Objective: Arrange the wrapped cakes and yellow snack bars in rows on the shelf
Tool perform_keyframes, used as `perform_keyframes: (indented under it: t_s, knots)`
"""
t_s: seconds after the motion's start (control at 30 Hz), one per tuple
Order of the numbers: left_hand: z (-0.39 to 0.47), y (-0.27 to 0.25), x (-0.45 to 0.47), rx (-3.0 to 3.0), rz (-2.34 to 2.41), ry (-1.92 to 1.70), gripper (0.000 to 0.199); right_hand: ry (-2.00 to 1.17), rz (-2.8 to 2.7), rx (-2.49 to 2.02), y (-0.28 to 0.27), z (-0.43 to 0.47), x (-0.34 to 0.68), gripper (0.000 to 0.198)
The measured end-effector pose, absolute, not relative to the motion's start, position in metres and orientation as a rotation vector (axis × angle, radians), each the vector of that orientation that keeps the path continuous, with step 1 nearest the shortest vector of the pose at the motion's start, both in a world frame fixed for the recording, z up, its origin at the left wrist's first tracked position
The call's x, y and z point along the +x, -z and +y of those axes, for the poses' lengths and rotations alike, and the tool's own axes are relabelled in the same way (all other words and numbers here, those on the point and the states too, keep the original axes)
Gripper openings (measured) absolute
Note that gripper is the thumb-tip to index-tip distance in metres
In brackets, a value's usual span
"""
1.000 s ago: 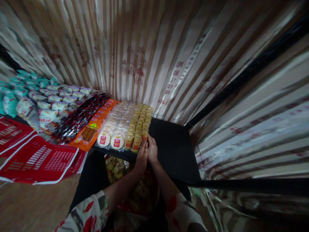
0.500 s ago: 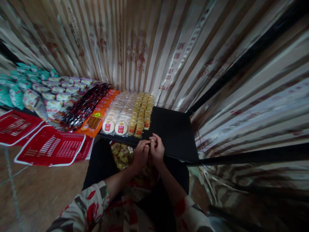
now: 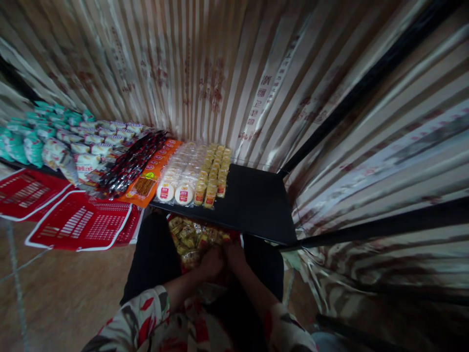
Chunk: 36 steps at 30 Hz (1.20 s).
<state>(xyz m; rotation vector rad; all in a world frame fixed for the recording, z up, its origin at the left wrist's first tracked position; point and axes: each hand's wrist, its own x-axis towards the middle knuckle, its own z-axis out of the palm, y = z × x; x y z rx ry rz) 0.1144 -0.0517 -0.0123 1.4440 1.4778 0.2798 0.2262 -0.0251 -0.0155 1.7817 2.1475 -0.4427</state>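
Both of my hands are down at a basket or bag of small yellow-wrapped snack packs [image 3: 185, 234], which rests between my legs. My left hand [image 3: 213, 262] is over the packs, its fingers in shadow. Close beside it, my right hand [image 3: 234, 255] reaches to the right part of the same packs, and its fingertips are dark and hard to see. Above the hands, on the black shelf [image 3: 256, 200], stand tidy rows of yellow snack packs [image 3: 210, 191]. Round white wrapped cakes [image 3: 183, 193] line up to their left.
Further left on the shelf are an orange snack bag [image 3: 142, 186], dark shiny packets [image 3: 128, 166], white packets [image 3: 88, 164] and green packets [image 3: 33, 149]. Red baskets [image 3: 82, 220] with white rims sit below. A striped curtain [image 3: 205, 68] and a black pole [image 3: 330, 117] border the shelf.
Both hands have moved down and toward me, from the front edge of the shelf to the yellow packs between my legs. The rows on the shelf look the same.
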Motion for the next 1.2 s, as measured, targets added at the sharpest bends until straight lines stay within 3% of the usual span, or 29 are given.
perform_keyframes:
  t_s: [0.4, 0.63, 0.77, 0.9, 1.2]
  knots:
    - [-0.035, 0.022, 0.116, 1.456, 1.568, -0.2, 0.032, 0.429, 2.235, 1.746, -0.003, -0.02, 0.229, 0.035]
    - [-0.028, 0.011, 0.11, 1.616, 1.416, -0.404, 0.05, 0.894, 2.622, 1.655, -0.025, -0.028, 0.25, 0.028]
    - [-0.03, 0.007, 0.11, 1.779, 1.149, -0.39, 0.032, 1.152, 2.766, 1.548, -0.038, -0.029, 0.259, 0.025]
    - [-0.035, 0.007, 0.105, 1.663, 1.252, -0.43, 0.025, 1.14, 2.844, 1.542, -0.044, -0.025, 0.26, 0.024]
    - [-0.031, -0.018, 0.088, 1.471, 1.251, -0.808, 0.019, 0.93, 2.863, 2.229, -0.059, -0.018, 0.246, 0.036]
